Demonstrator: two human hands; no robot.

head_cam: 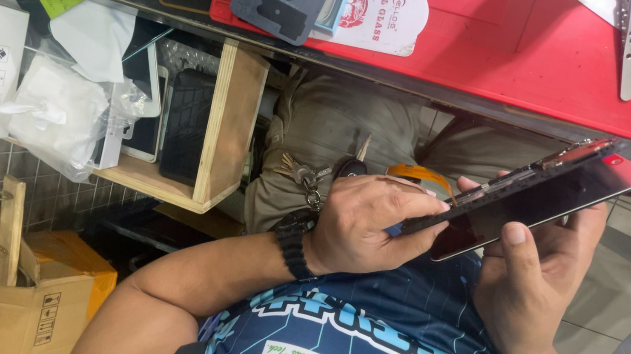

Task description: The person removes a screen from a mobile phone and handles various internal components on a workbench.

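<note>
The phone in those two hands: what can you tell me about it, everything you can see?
The phone is a thin, flat slab with a dark glossy screen, tilted and held over the lap, below the red mat. Its upper long edge looks parted, with reddish inner parts showing along it. The right hand cradles it from beneath, thumb on the glass. The left hand presses at its lower end; whether it holds a tool is hidden.

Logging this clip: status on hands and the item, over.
Left hand grips the lower end of the phone, thumb along its edge. Right hand cradles it from beneath, thumb on the dark screen. Phone tilted, over the lap. Nothing blocking.
</note>
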